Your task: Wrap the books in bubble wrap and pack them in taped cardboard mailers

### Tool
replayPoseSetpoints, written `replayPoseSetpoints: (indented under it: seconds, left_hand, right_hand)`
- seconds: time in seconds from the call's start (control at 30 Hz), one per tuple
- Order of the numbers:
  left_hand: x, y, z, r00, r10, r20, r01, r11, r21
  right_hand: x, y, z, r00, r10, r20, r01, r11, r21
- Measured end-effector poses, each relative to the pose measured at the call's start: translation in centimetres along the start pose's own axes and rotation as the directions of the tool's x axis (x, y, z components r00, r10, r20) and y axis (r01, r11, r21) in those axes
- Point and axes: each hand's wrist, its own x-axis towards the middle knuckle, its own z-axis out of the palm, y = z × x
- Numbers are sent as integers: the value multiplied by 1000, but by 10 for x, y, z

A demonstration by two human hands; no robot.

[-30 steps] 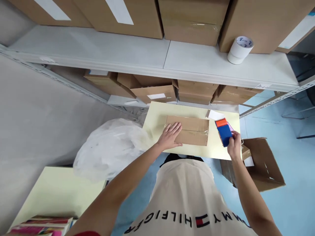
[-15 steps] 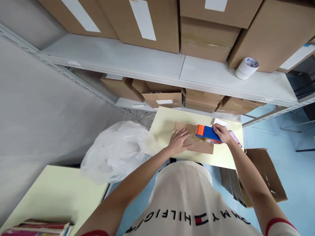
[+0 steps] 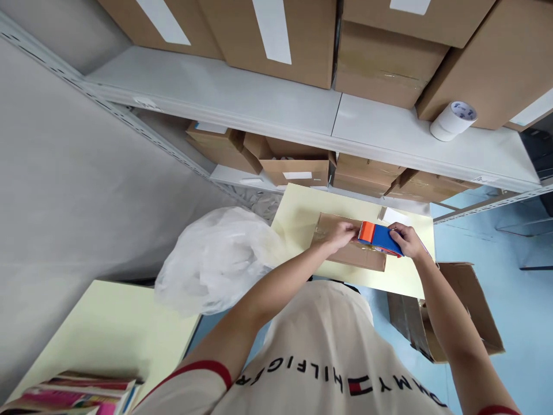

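A flat cardboard box (image 3: 358, 257) lies on the pale yellow table (image 3: 298, 202) in front of me, with shiny clear tape on its surface. My right hand (image 3: 405, 240) grips a tape dispenser (image 3: 381, 236), blue with an orange front end, held over the right part of the box. At the dispenser's orange front, by its toothed edge, my left hand (image 3: 342, 235) has its fingers pinched together. Whatever is between those fingertips is too small to tell.
Behind the table, a shelf (image 3: 276, 109) carries large cartons and white tape rolls (image 3: 453, 121). A white plastic bag (image 3: 220, 259) bulges at the left. An open carton (image 3: 470, 300) sits on the floor at right. Magazines (image 3: 78, 395) lie on another table (image 3: 125, 323).
My left hand has gone from lying flat on the box to a pinch at the dispenser's front. The dispenser stays in my right hand; the whole view has shifted slightly.
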Motion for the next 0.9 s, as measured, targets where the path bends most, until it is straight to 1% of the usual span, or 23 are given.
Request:
replayPoseSetpoints:
  seconds: [0.07, 0.13, 0.2, 0.27, 0.33, 0.4, 0.43, 0.5, 0.57, 0.63, 0.67, 0.73, 0.8, 0.83, 0.87, 0.9]
  left_hand:
    - [-4, 3, -5, 999, 36, -30, -34, 997, 70]
    - [-10, 5, -22, 996, 49, -77, -41, 994, 100]
    - [-18, 5, -52, 985, 69, -157, -51, 992, 116]
    - [-26, 2, -90, 961, 88, -261, -50, 987, 151]
    - [-32, -3, -125, 945, 69, -319, -18, 987, 161]
    - [-32, -10, -149, 940, 47, -337, 5, 988, 151]
    - [-29, -14, -156, 937, 41, -346, 11, 989, 146]
    - [-22, -23, -160, 935, 32, -352, 19, 990, 141]
    - [-14, -32, -157, 941, 19, -339, 36, 987, 154]
    - [-8, -42, -152, 944, 41, -326, 36, 973, 228]
    - [-6, -46, -150, 939, 86, -333, 19, 954, 300]
    - [-3, -55, -147, 908, 221, -355, -20, 871, 491]
    - [-2, -64, -146, 865, 332, -375, -13, 764, 646]
    - [-1, -68, -145, 851, 353, -389, 5, 735, 678]
    - [1, -73, -145, 846, 348, -404, 23, 733, 680]
    - [3, -78, -145, 847, 325, -420, 34, 756, 653]
  right_hand:
    - [-1, -7, -3, 999, -19, 30, 22, 996, -81]
    - [-3, -13, -8, 998, -29, 61, 38, 986, -162]
    - [-8, -13, -15, 997, -20, 71, 36, 972, -233]
    - [-15, -9, -21, 997, -6, 79, 29, 956, -291]
    - [-20, -3, -23, 996, 3, 93, 27, 946, -324]
    - [-23, 1, -20, 995, 9, 101, 25, 941, -337]
    - [-23, 2, -17, 995, 12, 99, 22, 940, -341]
    - [-21, 2, -12, 996, 17, 90, 16, 936, -351]
    - [-19, 1, -8, 997, 17, 81, 13, 932, -361]
    - [-18, 1, -6, 997, 12, 78, 17, 930, -367]
    - [-18, 2, -6, 997, 7, 79, 22, 929, -369]
    - [-18, 4, -7, 997, -4, 78, 33, 927, -374]
    - [-18, 6, -7, 997, -13, 70, 38, 923, -382]
    - [-18, 7, -7, 998, -16, 65, 40, 923, -382]
    - [-19, 8, -7, 998, -19, 62, 41, 924, -380]
    - [-19, 8, -7, 998, -21, 60, 42, 926, -375]
